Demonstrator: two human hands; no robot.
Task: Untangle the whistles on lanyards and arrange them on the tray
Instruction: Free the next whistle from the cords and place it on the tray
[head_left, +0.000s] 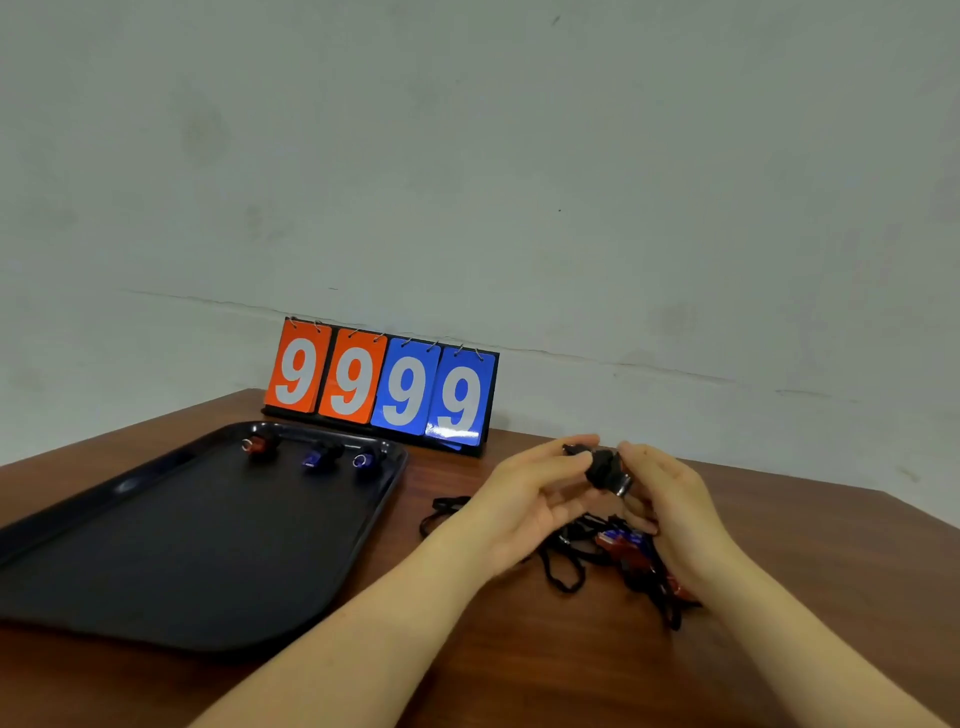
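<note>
1. Whistles, one red (255, 445) and two blue (318, 458) (363, 459), are lined along the far edge of the black tray (156, 545).
2. A black whistle (605, 467) is pinched above the table (467, 665) by the left hand (524, 499) and right hand (670, 514).
3. Tangled lanyards (566, 566) with more whistles are left beneath the hands.

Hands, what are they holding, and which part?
Both hands hold one black whistle above the table. The left hand pinches its far end with thumb and fingers; the right hand holds the nearer end, by the metal ring.
</note>
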